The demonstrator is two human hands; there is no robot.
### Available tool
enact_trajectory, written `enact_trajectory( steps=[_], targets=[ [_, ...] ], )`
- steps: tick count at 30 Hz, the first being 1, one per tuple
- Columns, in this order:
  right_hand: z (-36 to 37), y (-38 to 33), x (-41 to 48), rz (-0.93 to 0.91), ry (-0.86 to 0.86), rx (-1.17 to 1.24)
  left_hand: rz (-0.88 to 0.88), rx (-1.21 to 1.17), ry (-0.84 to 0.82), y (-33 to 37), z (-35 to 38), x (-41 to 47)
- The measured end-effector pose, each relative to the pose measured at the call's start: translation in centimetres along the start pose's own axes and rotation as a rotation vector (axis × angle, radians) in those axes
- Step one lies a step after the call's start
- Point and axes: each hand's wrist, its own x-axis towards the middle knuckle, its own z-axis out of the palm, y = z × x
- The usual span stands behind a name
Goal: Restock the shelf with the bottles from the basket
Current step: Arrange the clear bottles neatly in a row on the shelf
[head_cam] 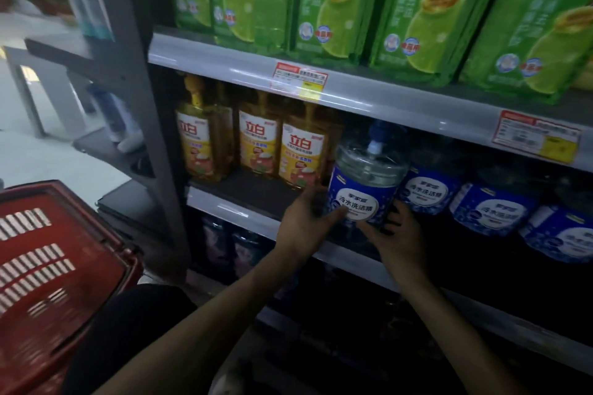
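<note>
Both hands met on a clear bottle (367, 170) with a blue label and a blue cap, which stood upright at the front edge of the middle shelf (224, 199). The left hand (306, 220) gripped its lower left side, the thumb laid across the front of the label and the fingers wrapped toward the back. The right hand (399, 234) lay against the bottle's lower right side with the fingers spread; in the dim light it could not be told whether they curled round the bottle or only pressed on it. Just to the right of the right hand, a row of blue-labelled bottles (491, 208) of the same kind ran along the same shelf. Up and to the left of the left hand stood yellow bottles (303, 146) with red and white labels, the nearest just beside the held bottle. Above both hands, on the next level, green packs (333, 0) stood side by side, with a price tag (298, 78) on the rail beneath them. Well to the left of the left hand and lower down, the red basket (48, 266) appeared blurred.
</note>
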Motion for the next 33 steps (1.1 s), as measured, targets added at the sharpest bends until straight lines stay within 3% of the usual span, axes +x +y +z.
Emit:
enact_trajectory(
  steps=[8, 15, 21, 27, 33],
  targets=[
    [0.2, -2.6, -1.7, -0.049, 0.09, -0.047, 0.009, -0.012, -0.014, 0.9, -0.6, -0.9],
    [2.6, -3.7, -5.9, -0.282, 0.222, -0.204, 0.279, 0.392, 0.008, -0.2, -4.6, -3.1],
    [3.6, -4.4, -7.9, -0.429, -0.035, -0.442, 0.361, 0.699, 0.037, -1.7, -8.1, -3.7],
    [6.7, -7.4, -7.1, -0.444, -0.196, -0.284, 0.225, 1.027, 0.072, -2.5, -13.7, -5.9],
    [10.4, -10.7, -8.2, -0.56, -0.431, -0.336, 0.161, 1.278, 0.085, -2.2, -20.8, -11.3]
  ],
)
